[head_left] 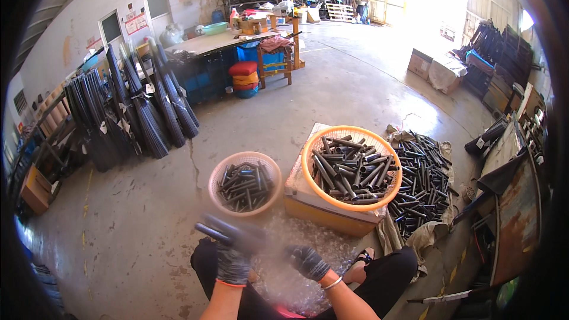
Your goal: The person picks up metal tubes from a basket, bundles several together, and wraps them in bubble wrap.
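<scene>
My left hand (233, 265), in a grey knit glove with an orange cuff, is closed around dark tubes (214, 230) whose ends point up and to the left. Motion blur and a pale haze smear their right part. To its right, my right hand (308, 262) is gloved too, with fingers curled; anything it holds is lost in the blur. Ahead of my hands, a pink basket (245, 213) on the floor holds several short black tubes. An orange basket (354, 207), full of similar tubes, sits on a cardboard box (332, 220).
Right of the box, a large heap of black tubes (422, 184) lies on a cloth sheet (431, 238). Clear plastic wrap (332, 240) spreads between my legs. Bundles of long dark rods (148, 112) lean at the left, near a worktable (207, 41). Metal panels (515, 219) stand at the right.
</scene>
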`<control>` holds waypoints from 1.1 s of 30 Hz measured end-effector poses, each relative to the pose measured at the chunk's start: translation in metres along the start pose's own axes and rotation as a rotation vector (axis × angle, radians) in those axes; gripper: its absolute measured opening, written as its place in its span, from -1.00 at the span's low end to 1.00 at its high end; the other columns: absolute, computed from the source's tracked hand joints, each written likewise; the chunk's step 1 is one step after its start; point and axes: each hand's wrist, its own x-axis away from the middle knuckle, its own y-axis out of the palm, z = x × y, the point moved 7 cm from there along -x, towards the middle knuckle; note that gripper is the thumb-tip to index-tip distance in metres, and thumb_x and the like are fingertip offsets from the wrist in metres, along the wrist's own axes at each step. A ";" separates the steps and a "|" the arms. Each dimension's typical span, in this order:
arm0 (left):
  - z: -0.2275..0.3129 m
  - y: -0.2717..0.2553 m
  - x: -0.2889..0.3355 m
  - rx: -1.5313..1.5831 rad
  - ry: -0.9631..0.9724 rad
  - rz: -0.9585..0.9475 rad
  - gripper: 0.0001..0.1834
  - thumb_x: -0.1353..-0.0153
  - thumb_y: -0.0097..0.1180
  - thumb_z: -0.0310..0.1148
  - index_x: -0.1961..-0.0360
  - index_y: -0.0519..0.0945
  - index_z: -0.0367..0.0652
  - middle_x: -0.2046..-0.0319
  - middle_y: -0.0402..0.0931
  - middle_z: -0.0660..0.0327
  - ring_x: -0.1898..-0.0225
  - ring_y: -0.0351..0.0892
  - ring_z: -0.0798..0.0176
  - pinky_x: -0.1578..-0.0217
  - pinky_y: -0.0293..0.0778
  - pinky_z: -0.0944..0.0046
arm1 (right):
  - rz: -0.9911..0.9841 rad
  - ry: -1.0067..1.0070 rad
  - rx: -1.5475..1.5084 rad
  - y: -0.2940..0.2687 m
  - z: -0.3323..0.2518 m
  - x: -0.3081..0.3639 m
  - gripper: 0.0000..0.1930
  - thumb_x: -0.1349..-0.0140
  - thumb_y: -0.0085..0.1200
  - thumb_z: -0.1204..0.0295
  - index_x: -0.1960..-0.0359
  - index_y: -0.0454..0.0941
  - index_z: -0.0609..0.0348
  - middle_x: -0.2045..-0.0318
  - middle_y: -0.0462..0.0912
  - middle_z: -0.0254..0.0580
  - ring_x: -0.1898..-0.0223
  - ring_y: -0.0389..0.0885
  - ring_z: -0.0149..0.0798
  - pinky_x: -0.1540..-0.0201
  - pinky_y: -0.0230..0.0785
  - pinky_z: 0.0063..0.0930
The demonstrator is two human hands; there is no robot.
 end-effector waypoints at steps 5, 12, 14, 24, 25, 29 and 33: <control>0.071 -0.052 -0.007 -0.187 0.321 0.204 -0.72 -0.10 0.26 -0.30 0.20 0.51 -0.15 0.37 0.57 0.15 0.35 0.58 0.20 0.30 0.52 0.24 | 0.230 0.373 0.549 -0.043 0.168 0.024 -0.76 -0.13 0.06 0.49 0.15 0.53 0.25 0.22 0.64 -0.07 0.21 0.61 -0.15 0.14 0.44 -0.34; 0.006 -0.018 0.008 -0.395 0.036 0.002 -0.76 -0.11 0.22 -0.43 0.20 0.52 -0.26 0.37 0.56 0.17 0.36 0.55 0.25 0.30 0.49 0.28 | 0.045 0.403 -0.436 -0.011 0.072 0.010 -0.10 0.03 0.32 0.47 -0.35 0.02 -0.02 -0.21 0.30 -0.04 0.01 0.49 -0.20 0.07 0.45 -0.35; -0.022 0.014 0.014 -0.204 -0.015 -0.188 -0.73 -0.10 0.21 -0.45 0.17 0.51 -0.28 0.32 0.57 0.15 0.30 0.55 0.25 0.25 0.48 0.26 | -0.044 0.006 -0.619 -0.005 0.020 -0.003 -0.06 0.03 0.30 0.54 -0.36 -0.05 -0.03 -0.22 0.27 -0.11 0.15 0.50 -0.31 0.20 0.46 -0.47; 0.006 0.031 0.009 0.060 -0.112 -0.237 -0.57 -0.04 0.30 -0.32 0.12 0.45 -0.28 0.30 0.56 0.06 0.33 0.58 0.12 0.25 0.51 0.19 | -0.077 0.068 -0.569 0.018 0.002 0.006 -0.77 -0.28 -0.02 0.33 0.13 0.51 0.17 0.43 0.58 -0.33 0.49 0.45 -0.41 0.36 0.37 -0.54; 0.001 0.023 0.012 0.038 -0.120 -0.185 -0.58 -0.04 0.30 -0.32 0.12 0.45 -0.28 0.31 0.56 0.06 0.33 0.58 0.12 0.26 0.50 0.19 | -0.067 0.066 -0.477 0.016 -0.001 0.005 -0.78 -0.29 -0.04 0.32 0.19 0.53 0.18 0.45 0.58 -0.30 0.50 0.45 -0.40 0.36 0.37 -0.50; -0.018 0.003 0.021 0.151 -0.158 -0.040 -0.62 -0.07 0.29 -0.30 0.16 0.47 -0.25 0.34 0.56 0.07 0.37 0.58 0.13 0.33 0.50 0.21 | -0.108 -0.175 -0.200 0.008 -0.016 -0.001 -0.78 -0.31 -0.07 0.32 0.24 0.56 0.19 0.47 0.59 -0.21 0.49 0.46 -0.36 0.32 0.39 -0.43; -0.001 -0.017 0.018 -0.276 -0.015 0.064 -0.64 -0.08 0.29 -0.28 0.15 0.48 -0.19 0.33 0.57 0.14 0.37 0.58 0.17 0.35 0.50 0.23 | 0.010 -0.169 -0.042 0.003 -0.014 0.009 -0.78 -0.28 -0.06 0.34 0.24 0.58 0.20 0.39 0.63 -0.09 0.38 0.57 -0.25 0.24 0.41 -0.39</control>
